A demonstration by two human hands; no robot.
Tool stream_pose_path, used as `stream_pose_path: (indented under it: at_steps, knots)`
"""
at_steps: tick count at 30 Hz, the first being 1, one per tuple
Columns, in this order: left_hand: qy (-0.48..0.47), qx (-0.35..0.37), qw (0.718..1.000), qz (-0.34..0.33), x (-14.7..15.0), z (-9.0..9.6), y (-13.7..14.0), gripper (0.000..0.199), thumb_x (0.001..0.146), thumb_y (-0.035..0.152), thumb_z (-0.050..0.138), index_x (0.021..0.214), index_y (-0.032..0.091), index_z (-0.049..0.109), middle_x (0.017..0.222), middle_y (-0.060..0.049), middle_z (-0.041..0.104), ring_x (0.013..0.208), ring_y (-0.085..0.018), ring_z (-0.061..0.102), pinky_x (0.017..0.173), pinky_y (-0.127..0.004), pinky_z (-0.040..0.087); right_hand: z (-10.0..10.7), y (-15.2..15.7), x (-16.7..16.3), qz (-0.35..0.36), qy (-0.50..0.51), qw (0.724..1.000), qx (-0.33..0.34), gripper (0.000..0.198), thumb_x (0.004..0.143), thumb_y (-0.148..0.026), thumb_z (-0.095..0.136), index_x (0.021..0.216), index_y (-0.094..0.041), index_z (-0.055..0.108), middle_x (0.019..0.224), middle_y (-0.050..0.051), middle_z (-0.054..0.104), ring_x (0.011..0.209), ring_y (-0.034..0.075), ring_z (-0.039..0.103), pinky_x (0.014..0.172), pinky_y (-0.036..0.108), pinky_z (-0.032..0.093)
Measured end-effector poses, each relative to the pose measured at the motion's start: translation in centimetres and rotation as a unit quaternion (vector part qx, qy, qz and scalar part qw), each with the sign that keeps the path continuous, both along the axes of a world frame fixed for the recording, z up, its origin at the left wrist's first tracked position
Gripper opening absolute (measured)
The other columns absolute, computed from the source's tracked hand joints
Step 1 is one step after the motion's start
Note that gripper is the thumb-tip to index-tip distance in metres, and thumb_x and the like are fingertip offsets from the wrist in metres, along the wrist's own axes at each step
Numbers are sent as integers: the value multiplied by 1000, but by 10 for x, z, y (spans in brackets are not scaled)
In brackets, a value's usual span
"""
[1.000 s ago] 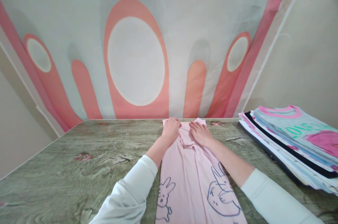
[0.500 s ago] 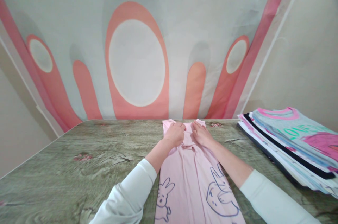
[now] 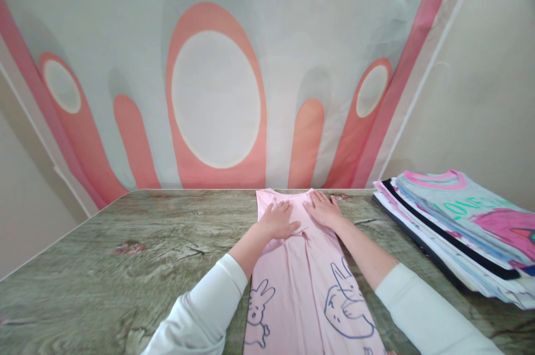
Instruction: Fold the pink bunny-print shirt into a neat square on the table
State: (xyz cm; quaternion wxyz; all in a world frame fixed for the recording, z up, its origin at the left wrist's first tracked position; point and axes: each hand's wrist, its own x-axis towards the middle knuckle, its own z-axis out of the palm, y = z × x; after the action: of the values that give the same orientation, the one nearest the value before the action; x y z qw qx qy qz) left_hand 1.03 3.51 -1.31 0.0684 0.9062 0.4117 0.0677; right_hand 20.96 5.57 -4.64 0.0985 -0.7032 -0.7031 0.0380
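A pink sleeveless garment (image 3: 296, 282) with dark line drawings of rabbits lies lengthwise on the table, its neckline at the far edge. Its lower end runs out of view at the bottom. My left hand (image 3: 278, 221) rests flat on the upper left of the cloth, fingers spread. On the upper right, near the shoulder, my right hand (image 3: 324, 210) lies open with its fingers stretched out. Small creases show in the fabric between and just below the hands.
The table (image 3: 125, 282) has a wood-grain top with small flower prints. To the right stands a stack of folded clothes (image 3: 460, 232), a grey shirt with a pink collar on top. Behind the far edge rises a wall hanging (image 3: 217, 98) with coral and white shapes.
Both hands have gone from curled fingers gripping the cloth near the neckline to lying flat on it. The neckline now lies spread out and smoother.
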Motion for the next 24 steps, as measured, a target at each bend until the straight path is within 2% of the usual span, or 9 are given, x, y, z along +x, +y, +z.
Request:
stream_pose_path:
  at_steps: [3,5,8,10,13,16,20,24]
  knots:
    - [-23,34,998,36,-3,7,-1,36,84,34,49,111,12,57,126,-17,51,122,-29,40,103,-43,24,0,-1,1,-16,-3,999,41,64,90,-52,17,139,-13,29,146,9,26,134,24,19,108,50,5]
    - [-42,50,996,67,-8,12,-2,23,84,24,47,95,13,63,109,-15,60,109,-27,51,96,-38,33,0,-2,1,-13,-5,996,92,60,91,-46,22,138,-11,32,144,11,30,134,24,21,109,48,5]
    - [-61,64,991,100,-17,15,-2,21,84,16,43,91,13,63,99,-13,61,97,-23,57,86,-33,41,2,-3,-1,49,6,986,157,52,91,-36,27,134,-9,37,143,12,32,134,23,22,109,44,10]
    - [-74,72,989,111,-22,15,-3,21,83,16,44,92,15,62,99,-11,61,94,-21,57,83,-31,42,3,-3,-6,114,19,978,172,47,91,-29,29,131,-9,42,142,12,35,133,21,25,109,41,16]
    - [-105,77,985,110,-25,12,-2,19,82,17,47,91,17,63,96,-7,61,90,-19,57,81,-28,43,4,-5,-16,201,43,963,173,43,90,-25,31,126,-9,48,137,13,42,129,20,33,107,37,24]
    - [-124,68,986,92,-24,7,0,19,80,16,50,93,18,64,95,-6,61,89,-18,57,81,-27,43,3,-7,-23,252,60,954,150,41,91,-29,32,121,-11,53,130,13,50,123,20,41,105,36,29]
    - [-122,58,990,48,-23,3,3,21,79,12,49,91,18,65,93,-5,61,92,-18,56,85,-28,42,3,-8,-24,251,54,959,119,44,90,-37,35,123,-13,53,134,13,47,126,22,38,104,39,28]
    - [-105,73,992,-4,-22,8,1,21,79,13,50,91,19,66,92,-5,60,92,-18,54,85,-28,42,3,-9,-23,241,62,964,89,54,88,-48,38,128,-14,47,139,11,40,130,24,31,106,41,24]
